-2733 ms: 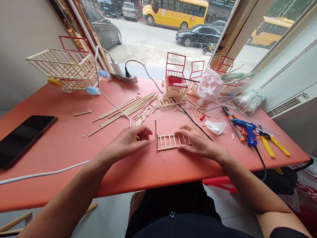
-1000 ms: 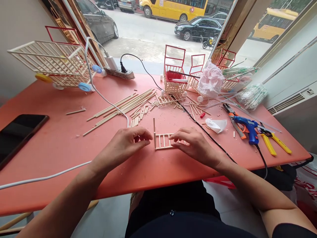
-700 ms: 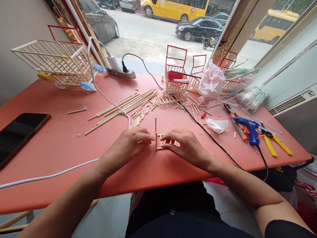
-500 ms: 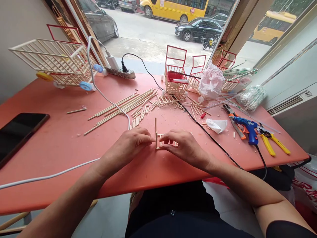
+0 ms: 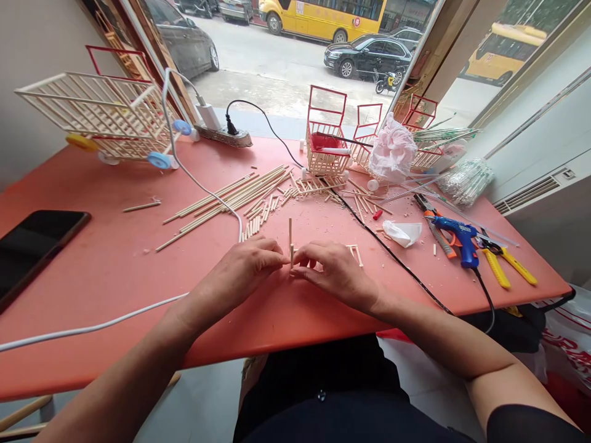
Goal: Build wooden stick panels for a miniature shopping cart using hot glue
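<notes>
A small frame of pale wooden sticks (image 5: 355, 253) lies flat on the orange table, largely hidden beneath my right hand. At its left end, two short sticks stand upright, the farther one (image 5: 290, 229) showing above the nearer one (image 5: 292, 252). My left hand (image 5: 252, 261) comes in from the left, fingers pressed together, tips against the nearer upright stick. From the other side, my right hand (image 5: 330, 274) curls over the frame, with its thumb and forefinger closed at the same stick near its foot. The exact contact of the fingertips is partly hidden.
Long sticks (image 5: 231, 200) and cut pieces (image 5: 263, 215) lie beyond my hands. A blue glue gun (image 5: 462, 237), yellow-handled pliers (image 5: 510, 267) and a black cable (image 5: 392, 249) are at right. Stick-built carts (image 5: 327, 154) stand behind; a phone (image 5: 41, 252) lies left.
My right hand has shifted left along the frame to the upright stick, uncovering the frame's right end. My left hand stays almost where it was.
</notes>
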The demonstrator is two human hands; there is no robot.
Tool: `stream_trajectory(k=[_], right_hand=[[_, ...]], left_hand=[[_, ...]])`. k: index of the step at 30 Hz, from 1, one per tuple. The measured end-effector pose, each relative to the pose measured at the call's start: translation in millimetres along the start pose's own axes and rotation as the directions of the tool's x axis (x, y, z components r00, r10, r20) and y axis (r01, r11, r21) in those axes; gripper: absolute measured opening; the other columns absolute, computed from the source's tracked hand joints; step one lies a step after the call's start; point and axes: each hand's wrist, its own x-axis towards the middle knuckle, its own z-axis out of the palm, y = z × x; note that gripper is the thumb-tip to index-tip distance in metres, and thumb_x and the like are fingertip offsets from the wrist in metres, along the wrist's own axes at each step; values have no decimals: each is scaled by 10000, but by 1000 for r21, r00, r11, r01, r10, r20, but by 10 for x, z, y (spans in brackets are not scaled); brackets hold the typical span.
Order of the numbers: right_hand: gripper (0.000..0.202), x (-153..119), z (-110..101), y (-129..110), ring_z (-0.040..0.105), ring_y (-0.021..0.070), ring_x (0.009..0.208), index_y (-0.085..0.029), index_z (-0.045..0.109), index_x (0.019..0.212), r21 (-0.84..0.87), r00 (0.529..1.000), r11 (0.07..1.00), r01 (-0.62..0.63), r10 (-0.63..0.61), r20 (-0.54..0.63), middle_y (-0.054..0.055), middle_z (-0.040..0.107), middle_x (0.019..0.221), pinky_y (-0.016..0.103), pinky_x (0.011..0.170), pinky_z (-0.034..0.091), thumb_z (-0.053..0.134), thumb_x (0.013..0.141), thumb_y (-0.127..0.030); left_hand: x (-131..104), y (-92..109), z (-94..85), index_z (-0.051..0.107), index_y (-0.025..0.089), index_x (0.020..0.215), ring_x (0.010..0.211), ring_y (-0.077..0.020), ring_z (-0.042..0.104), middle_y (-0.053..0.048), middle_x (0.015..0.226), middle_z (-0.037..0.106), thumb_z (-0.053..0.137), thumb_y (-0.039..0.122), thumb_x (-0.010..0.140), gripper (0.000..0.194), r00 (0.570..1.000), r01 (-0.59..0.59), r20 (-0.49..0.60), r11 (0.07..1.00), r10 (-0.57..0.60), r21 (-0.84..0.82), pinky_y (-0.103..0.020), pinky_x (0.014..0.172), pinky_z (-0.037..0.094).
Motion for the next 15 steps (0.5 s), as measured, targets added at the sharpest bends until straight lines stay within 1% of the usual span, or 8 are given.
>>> stream_trajectory(k=[5, 10, 15], right_hand=[[115, 13, 18, -26, 642, 129, 776, -192, 733, 901, 9, 1000, 1000, -23, 23, -3, 8, 753, 848, 242, 757, 438, 758, 965, -285], [119, 20, 43, -22, 629, 124, 746, -190, 731, 880, 6, 1000, 1000, -3, 3, -16, 6, 751, 829, 240, 747, 428, 783, 945, -276], [121, 34, 61, -6, 613, 127, 732, -184, 730, 871, -35, 999, 999, 28, -29, -15, 8, 742, 804, 246, 749, 415, 781, 944, -265]], left_hand=[[1, -1, -14, 818, 237, 889, 848, -178, 626, -39, 871, 742, 541, 239, 1045, 319, 1000, -2, -9, 1000, 1, -23, -259, 744, 456], [8, -5, -12, 816, 246, 876, 829, -171, 614, -31, 861, 744, 541, 229, 1042, 321, 1000, -16, 1, 999, 16, -34, -254, 743, 454], [6, -28, 1, 806, 237, 867, 839, -175, 610, -36, 876, 750, 537, 237, 1045, 323, 1000, -8, 13, 999, 9, -40, -257, 753, 452]])
